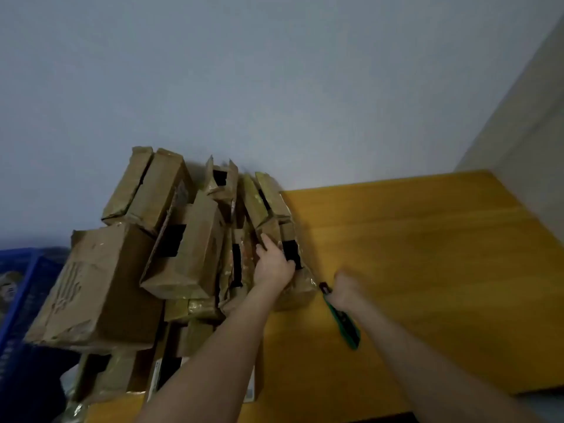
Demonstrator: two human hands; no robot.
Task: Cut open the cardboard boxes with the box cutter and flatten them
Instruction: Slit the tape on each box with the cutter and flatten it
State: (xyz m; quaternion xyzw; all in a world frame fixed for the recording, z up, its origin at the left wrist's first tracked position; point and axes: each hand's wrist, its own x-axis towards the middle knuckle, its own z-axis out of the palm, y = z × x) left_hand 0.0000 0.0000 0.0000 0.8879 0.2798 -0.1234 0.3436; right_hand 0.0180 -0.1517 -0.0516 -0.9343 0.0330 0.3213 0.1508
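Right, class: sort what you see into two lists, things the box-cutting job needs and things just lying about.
Job in hand: cardboard boxes; box cutter; left hand gripping a box; right hand holding the cutter; wooden table.
Lying about: blue crate, far left.

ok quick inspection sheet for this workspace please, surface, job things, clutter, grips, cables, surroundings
surface: yellow wooden table, boxes piled at its left end
job's things: pile of cardboard boxes stacked against the pale wall, several with open ends; green box cutter
clutter: blue crate at the far left beside the pile
grips: left hand holds a box at the pile's right edge; right hand, blurred, grips the box cutter, its dark tip toward that box
cables: nothing seen
surroundings: pale wall behind the table; beige panel at the right
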